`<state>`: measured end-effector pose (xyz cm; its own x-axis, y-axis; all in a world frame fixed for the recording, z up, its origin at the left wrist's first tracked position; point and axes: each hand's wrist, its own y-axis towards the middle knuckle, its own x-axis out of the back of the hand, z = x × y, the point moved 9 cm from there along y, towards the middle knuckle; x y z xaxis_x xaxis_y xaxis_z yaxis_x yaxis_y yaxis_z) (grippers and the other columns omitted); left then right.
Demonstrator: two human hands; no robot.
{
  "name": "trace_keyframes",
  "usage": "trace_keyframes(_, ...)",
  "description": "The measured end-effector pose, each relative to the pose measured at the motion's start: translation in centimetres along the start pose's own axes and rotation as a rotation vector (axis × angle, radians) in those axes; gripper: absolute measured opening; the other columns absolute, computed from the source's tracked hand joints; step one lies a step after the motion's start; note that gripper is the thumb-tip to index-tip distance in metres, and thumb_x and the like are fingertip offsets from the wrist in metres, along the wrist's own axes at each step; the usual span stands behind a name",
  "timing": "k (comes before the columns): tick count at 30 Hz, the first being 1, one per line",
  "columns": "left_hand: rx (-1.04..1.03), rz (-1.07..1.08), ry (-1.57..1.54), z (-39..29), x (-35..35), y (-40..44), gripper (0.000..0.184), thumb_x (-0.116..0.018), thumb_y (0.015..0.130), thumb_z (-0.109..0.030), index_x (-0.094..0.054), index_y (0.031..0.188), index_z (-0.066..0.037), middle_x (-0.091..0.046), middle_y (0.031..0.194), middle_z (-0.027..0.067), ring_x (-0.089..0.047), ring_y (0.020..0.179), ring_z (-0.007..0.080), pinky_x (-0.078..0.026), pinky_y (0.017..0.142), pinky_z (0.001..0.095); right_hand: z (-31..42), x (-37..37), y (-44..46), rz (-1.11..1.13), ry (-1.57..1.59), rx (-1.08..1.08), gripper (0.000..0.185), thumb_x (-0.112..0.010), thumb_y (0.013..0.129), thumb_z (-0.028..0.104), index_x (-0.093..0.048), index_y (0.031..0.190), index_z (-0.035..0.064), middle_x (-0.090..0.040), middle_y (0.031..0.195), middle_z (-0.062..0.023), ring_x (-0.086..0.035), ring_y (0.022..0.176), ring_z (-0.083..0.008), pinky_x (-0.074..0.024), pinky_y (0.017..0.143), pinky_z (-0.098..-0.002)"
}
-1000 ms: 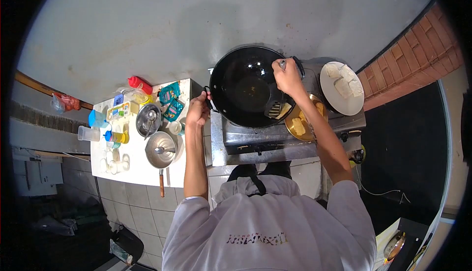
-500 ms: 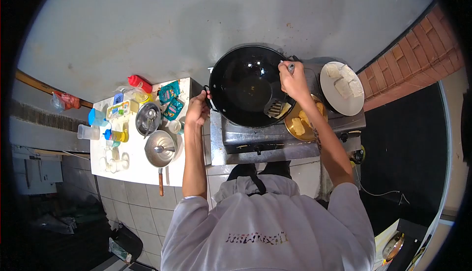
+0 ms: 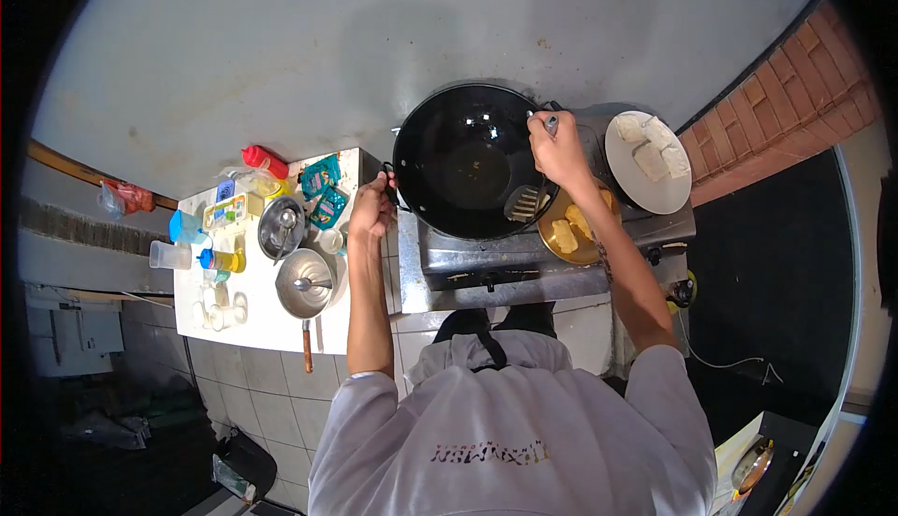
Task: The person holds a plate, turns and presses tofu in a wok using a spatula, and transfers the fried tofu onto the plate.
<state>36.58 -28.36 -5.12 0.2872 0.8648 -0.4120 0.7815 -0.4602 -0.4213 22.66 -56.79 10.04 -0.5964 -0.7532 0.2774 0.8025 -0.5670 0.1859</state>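
Note:
My left hand (image 3: 372, 205) is closed around the side handle of a black wok (image 3: 440, 142), at its left. The wok stands on the stove, with a shiny liquid in its bottom. My right hand (image 3: 558, 151) grips the grey handle of a slotted spatula (image 3: 524, 204), whose head is tilted at the wok's lower right rim. Just right of that rim, partly under my right forearm, a yellowish dish (image 3: 586, 256) holds golden pieces of food (image 3: 564, 235). Farther right, a white plate (image 3: 636, 188) carries several pale blocks (image 3: 652, 160).
The metal stove (image 3: 449, 263) spans the front. On the left, a white table (image 3: 253, 324) bears a saucepan (image 3: 292, 301), a metal bowl (image 3: 271, 226), green packets (image 3: 327, 207), a red bottle (image 3: 265, 160) and several cups. A grey wall (image 3: 281, 67) rises behind, with brickwork (image 3: 776, 95) at right.
The spatula head has shifted slightly left and turned at the wok's rim. A pale yellow piece that lay against it no longer shows there. My left hand still grips the handle.

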Motion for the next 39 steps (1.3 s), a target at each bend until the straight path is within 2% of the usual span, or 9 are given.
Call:
trace_keyframes(10,-0.022,-0.036,0.017,-0.2,-0.1,-0.5,0.02,-0.045,0.095,-0.02,-0.059,0.093,-0.005,-0.057,0.072,-0.0035,-0.031,0.045,-0.0013,-0.022,0.038,0.0136,1.1,-1.3,0.8,0.045,-0.053,0.033,0.027,-0.05,0.078,0.01,-0.042,0.058,-0.0065,-0.038,0.049,-0.0181,-0.037,0.045,-0.0208,-0.0326,0.048,-0.0401)
trace_keyframes(12,-0.02,-0.045,0.015,-0.2,-0.1,-0.5,0.02,-0.045,0.095,-0.02,-0.059,0.093,-0.005,-0.057,0.072,-0.0036,-0.032,0.045,-0.0012,-0.022,0.038,0.0136,1.4,-1.9,1.2,0.07,-0.097,0.084,0.035,-0.045,0.083,0.012,-0.032,0.053,0.0016,-0.032,0.043,-0.0024,-0.037,0.034,-0.0126,-0.0321,0.035,-0.0326)
trace_keyframes(13,-0.02,-0.053,0.012,-0.1,0.1,-0.3,0.02,-0.045,0.095,-0.02,-0.059,0.093,-0.005,-0.057,0.072,-0.0036,-0.032,0.046,-0.0012,-0.022,0.038,0.0136,1.9,-2.0,1.1,0.072,-0.098,0.083,0.035,-0.045,0.083,0.012,-0.032,0.053,0.0016,-0.032,0.043,-0.0024,-0.037,0.034,-0.0126,-0.0321,0.035,-0.0326)
trace_keyframes(15,-0.031,-0.057,-0.032,0.4,0.2,0.4,0.02,-0.045,0.095,-0.02,-0.059,0.093,-0.005,-0.057,0.072,-0.0038,-0.032,0.045,-0.0013,-0.021,0.038,0.0138,2.1,-2.1,1.1,0.093,-0.161,-0.021,0.028,-0.051,0.077,0.01,-0.042,0.058,-0.0082,-0.043,0.05,-0.0188,-0.042,0.046,-0.0221,-0.0365,0.05,-0.0403)
trace_keyframes(25,0.006,-0.031,-0.082,0.8,0.5,0.7,0.02,-0.046,0.095,-0.02,-0.059,0.092,-0.005,-0.057,0.071,-0.0038,-0.031,0.044,-0.0013,-0.021,0.038,0.0139,1.4,-2.6,1.7,0.097,-0.177,-0.064,0.03,-0.051,0.077,0.011,-0.043,0.056,-0.0083,-0.044,0.048,-0.0177,-0.044,0.045,-0.0213,-0.0377,0.051,-0.0408)
trace_keyframes(29,-0.033,-0.013,-0.13,0.5,-0.1,0.5,0.02,-0.045,0.095,-0.02,-0.059,0.091,-0.005,-0.057,0.071,-0.0037,-0.032,0.044,-0.001,-0.022,0.038,0.014,1.1,-2.8,2.2,0.116,-0.17,-0.089,0.031,-0.051,0.077,0.012,-0.043,0.055,-0.0078,-0.043,0.047,-0.0162,-0.043,0.046,-0.0196,-0.0372,0.05,-0.0405)
trace_keyframes(31,-0.014,-0.015,-0.03,-0.3,-0.6,-0.8,0.02,-0.045,0.096,-0.019,-0.058,0.09,-0.005,-0.057,0.071,-0.0034,-0.034,0.044,-0.0008,-0.023,0.038,0.0139,0.9,-3.1,2.5,0.129,-0.168,-0.108,0.031,-0.051,0.077,0.012,-0.043,0.054,-0.0077,-0.043,0.047,-0.0156,-0.043,0.046,-0.0191,-0.037,0.051,-0.0405)
trace_keyframes(34,-0.004,-0.029,-0.058,-0.2,-1.0,-1.1,0.02,-0.045,0.096,-0.019,-0.058,0.089,-0.006,-0.057,0.071,-0.0036,-0.034,0.044,-0.0007,-0.023,0.038,0.0136,1.2,-3.3,3.0,0.146,-0.189,-0.125,0.033,-0.051,0.079,0.013,-0.042,0.053,-0.0058,-0.042,0.046,-0.0122,-0.041,0.044,-0.018,-0.0358,0.047,-0.0392)
trace_keyframes(39,-0.009,0.022,-0.029,0.0,-0.9,-0.8,0.02,-0.044,0.095,-0.019,-0.058,0.09,-0.007,-0.058,0.072,-0.0035,-0.033,0.044,-0.0007,-0.022,0.038,0.0143,1.4,-5.2,3.6,0.302,-0.169,-0.179,0.034,-0.05,0.081,0.016,-0.04,0.054,-0.0014,-0.038,0.045,-0.0053,-0.039,0.039,-0.0157,-0.0331,0.039,-0.0355)
